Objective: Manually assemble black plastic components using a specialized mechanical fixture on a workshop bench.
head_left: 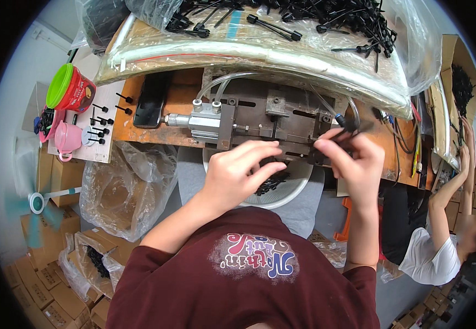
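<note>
My left hand (240, 172) is at the front of a metal clamping fixture (227, 127), with thumb and fingers apart. Its fingertips are close to a small black part (274, 129) standing in the fixture's middle. My right hand (358, 162) is at the fixture's right end, thumb and forefinger pinched together. What lies in that pinch is too small to make out. Just beyond the right fingers is a dark, blurred fitting with a blue collar (339, 118), near a clear tube. Under my hands, a white basin (298, 189) holds several black pieces.
Black stemmed parts (353, 30) are heaped on a plastic-covered tray (194, 55) behind the fixture. To the left are a phone (151, 104), loose black parts, a pink cup (68, 138) and a red-green tub (73, 90). Another person (435, 252) reaches toward a box at right.
</note>
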Demonstrator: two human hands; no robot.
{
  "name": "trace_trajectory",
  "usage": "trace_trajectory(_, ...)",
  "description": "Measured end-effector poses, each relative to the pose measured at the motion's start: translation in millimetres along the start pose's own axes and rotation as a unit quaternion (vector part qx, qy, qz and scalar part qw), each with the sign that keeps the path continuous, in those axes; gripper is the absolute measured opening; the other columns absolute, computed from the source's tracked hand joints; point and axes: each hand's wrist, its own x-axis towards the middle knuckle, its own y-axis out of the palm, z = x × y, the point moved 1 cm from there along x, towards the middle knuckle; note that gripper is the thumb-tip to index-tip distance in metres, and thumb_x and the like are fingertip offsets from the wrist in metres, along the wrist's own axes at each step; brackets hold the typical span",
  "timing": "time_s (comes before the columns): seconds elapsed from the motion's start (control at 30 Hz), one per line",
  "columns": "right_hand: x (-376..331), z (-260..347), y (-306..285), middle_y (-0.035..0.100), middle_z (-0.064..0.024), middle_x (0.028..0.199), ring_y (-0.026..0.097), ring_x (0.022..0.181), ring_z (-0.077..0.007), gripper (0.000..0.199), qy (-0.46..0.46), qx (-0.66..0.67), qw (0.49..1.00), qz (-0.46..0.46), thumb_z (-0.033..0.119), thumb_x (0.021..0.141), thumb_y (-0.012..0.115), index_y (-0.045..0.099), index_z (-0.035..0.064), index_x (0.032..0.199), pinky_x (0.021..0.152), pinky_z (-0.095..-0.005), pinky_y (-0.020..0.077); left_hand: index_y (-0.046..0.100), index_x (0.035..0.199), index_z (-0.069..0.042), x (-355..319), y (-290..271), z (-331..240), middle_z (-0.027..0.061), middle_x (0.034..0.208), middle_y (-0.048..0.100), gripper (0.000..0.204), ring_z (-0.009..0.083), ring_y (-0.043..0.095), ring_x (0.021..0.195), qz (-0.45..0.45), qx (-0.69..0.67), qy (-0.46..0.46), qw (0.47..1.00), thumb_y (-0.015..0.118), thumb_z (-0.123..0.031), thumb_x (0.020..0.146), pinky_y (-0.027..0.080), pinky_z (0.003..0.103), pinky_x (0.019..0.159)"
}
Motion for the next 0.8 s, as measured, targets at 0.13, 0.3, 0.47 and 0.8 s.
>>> trace_trajectory(0.13, -10, -5, 18, 0.067, -0.0192, 0.091, 0.064, 0.063, -0.0207, 0.026, -0.517, -0.324, 0.790, -0.059, -0.001, 0.069, 0.069, 0.069, -0.0089, 0.094, 0.053, -0.0273, 0.0512, 0.069, 0.107, 0.004, 10, -16, -30, 0.0132, 0.101, 0.068, 0.033, 0.0150, 0.070, 0.077, 0.040, -0.281, -0.063, 0.957, 0.076, 0.009, 0.075, 0.059, 0.025, 0.067)
trace_trajectory(0.3, -13, -12, 30, 0.067, -0.0221, 0.096, 0.059, 0.058, -0.0159, 0.037, -0.548, -0.375, 0.746, -0.051, 0.005, 0.068, 0.063, 0.069, -0.0119, 0.100, 0.050, -0.0246, 0.0478, 0.071, 0.103, 0.002, -2, -15, -34, 0.0109, 0.097, 0.067, 0.031, 0.0160, 0.070, 0.083, 0.063, -0.215, 0.003, 0.974, 0.078, 0.008, 0.073, 0.062, 0.027, 0.073)
trace_trajectory(0.47, -9, -30, 22, 0.069, -0.0186, 0.101, 0.065, 0.064, -0.0183, 0.024, -0.470, -0.269, 0.830, -0.131, -0.005, 0.079, 0.067, 0.072, -0.0048, 0.102, 0.052, -0.0235, 0.0504, 0.068, 0.108, -0.002, -14, -10, -13, 0.0090, 0.102, 0.063, 0.032, 0.0212, 0.066, 0.087, 0.051, 0.006, 0.068, 0.996, 0.074, 0.001, 0.077, 0.058, 0.028, 0.073)
trace_trajectory(0.8, -36, -24, 18, 0.069, -0.0146, 0.102, 0.054, 0.061, -0.0076, 0.024, 0.030, 0.218, 0.975, -0.032, 0.002, 0.094, 0.059, 0.058, -0.0048, 0.118, 0.053, -0.0197, 0.0428, 0.070, 0.099, 0.001, -9, 16, 15, 0.0144, 0.132, 0.060, 0.025, 0.0245, 0.069, 0.092, 0.079, 0.305, 0.154, 0.936, 0.065, -0.007, 0.076, 0.056, 0.036, 0.088)
